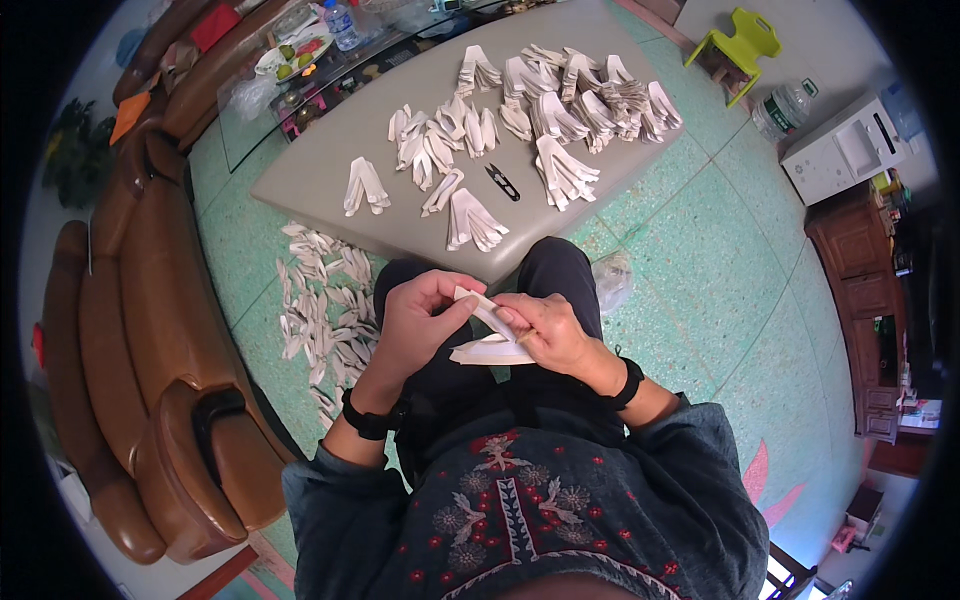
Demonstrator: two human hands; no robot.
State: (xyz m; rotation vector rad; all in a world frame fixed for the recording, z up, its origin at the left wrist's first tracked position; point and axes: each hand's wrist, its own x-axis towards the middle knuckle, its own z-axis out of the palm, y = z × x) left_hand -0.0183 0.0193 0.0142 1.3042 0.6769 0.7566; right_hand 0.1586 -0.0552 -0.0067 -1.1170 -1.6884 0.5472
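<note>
Over my lap, a folded white strip (487, 354), of cloth or paper, is held between both hands. My left hand (428, 315) pinches its upper end between thumb and fingers. Lower down, my right hand (555, 335) is closed on the same strip, thumb on top. The strip bends back on itself, and one length hangs below the fingers. Ahead of my knees, a grey padded surface (320, 165) bears bundles of similar strips (473, 222), many fanned out. Black thread snips (503, 183) lie among them.
Loose white strips (335, 300) are heaped on the green floor, left of my legs. A brown leather sofa (190, 330) runs along the left. Beyond the padded surface stands a glass table (245, 135) with a fruit plate. A green chair (735, 48) stands far right.
</note>
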